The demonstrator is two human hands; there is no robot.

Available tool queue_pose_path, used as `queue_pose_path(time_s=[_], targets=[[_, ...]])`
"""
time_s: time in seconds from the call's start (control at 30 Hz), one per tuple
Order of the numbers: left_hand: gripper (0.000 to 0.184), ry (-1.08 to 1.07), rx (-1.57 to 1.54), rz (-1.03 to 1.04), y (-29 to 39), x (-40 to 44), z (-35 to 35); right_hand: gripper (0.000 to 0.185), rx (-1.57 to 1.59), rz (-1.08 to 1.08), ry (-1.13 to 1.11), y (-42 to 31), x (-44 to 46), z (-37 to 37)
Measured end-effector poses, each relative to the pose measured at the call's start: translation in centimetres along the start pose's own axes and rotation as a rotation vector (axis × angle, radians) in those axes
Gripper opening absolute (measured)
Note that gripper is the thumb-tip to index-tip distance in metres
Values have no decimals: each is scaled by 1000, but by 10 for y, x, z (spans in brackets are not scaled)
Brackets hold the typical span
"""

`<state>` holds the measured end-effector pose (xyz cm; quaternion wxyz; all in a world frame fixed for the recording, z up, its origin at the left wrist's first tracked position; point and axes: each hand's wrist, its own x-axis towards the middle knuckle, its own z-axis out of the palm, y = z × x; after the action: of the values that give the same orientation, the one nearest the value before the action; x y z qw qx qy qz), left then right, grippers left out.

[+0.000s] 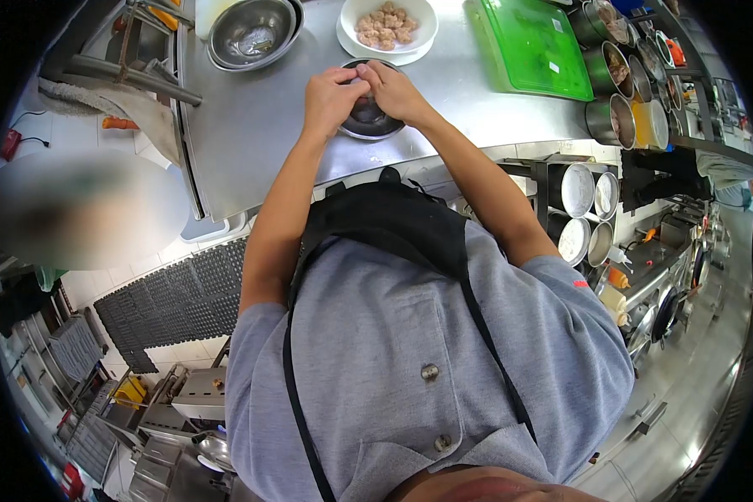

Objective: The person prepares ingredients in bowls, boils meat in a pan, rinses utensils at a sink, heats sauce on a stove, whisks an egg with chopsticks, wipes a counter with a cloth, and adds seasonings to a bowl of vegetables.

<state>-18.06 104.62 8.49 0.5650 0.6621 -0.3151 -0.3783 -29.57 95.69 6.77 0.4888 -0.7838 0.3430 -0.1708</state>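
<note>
My left hand (333, 102) and my right hand (391, 90) meet over a dark metal bowl (375, 130) on the steel counter. Their fingertips are pressed together above the bowl's middle. Whatever lies between the fingers is too small and hidden to name. Just beyond the bowl, a white bowl (429, 23) holds several pinkish lumps of what looks like raw meat (385, 27). This white bowl rests on a white plate (410, 58).
Nested steel bowls (251, 35) stand at the counter's back left. A green-lidded container (540, 50) lies to the right, beside several metal pots (609, 121). A cloth (134, 117) hangs at the left edge. Another person (682, 180) stands far right.
</note>
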Motion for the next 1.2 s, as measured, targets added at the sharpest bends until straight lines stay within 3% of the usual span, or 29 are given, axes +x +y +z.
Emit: queue_pose_path(time_s=[0.23, 0.3, 0.33, 0.4, 0.43, 0.47, 0.6, 0.7, 0.83, 0.87, 0.93, 1.0, 1.13, 1.2], targets=[[25, -104, -115, -101, -3, 9, -11, 42, -56, -110, -33, 9, 7, -4], [27, -227, -161, -109, -5, 13, -18, 40, -45, -158, -50, 10, 7, -10], [27, -228, -162, -109, -6, 14, -22, 37, -176, -161, -88, 7, 5, -16], [32, -286, 251, 228, -5, 16, -29, 35, -306, -164, -125, -3, 2, -29], [32, -285, 250, 226, 3, 12, -30, 34, -448, -276, -44, -12, -2, -35], [34, -258, 293, 360, 11, 7, -31, 33, -589, -389, 38, -22, -5, -41], [39, -165, 319, 655, 27, 2, -31, 34, -709, -499, 173, -51, -13, -51], [41, -174, 177, 524, 19, 0, -25, 40, -638, -458, 153, -46, -10, -44], [42, -152, 111, 385, -10, 1, -22, 58, -103, -232, 37, -13, -3, -29], [42, -136, 143, 346, -10, -2, -22, 57, -31, -4, -45, -24, -8, -32], [40, -103, -41, 295, -14, -8, -23, 55, 262, 170, -153, -42, -18, -32], [36, -98, -298, 135, -10, -20, -31, 56, 313, 170, -211, -46, -20, -25], [41, -42, -657, 12, 0, -50, -71, 55, 277, 128, -251, -65, -29, -11], [44, 101, -683, 99, -17, -75, -114, 54, 254, 123, -254, -72, -35, -5]])
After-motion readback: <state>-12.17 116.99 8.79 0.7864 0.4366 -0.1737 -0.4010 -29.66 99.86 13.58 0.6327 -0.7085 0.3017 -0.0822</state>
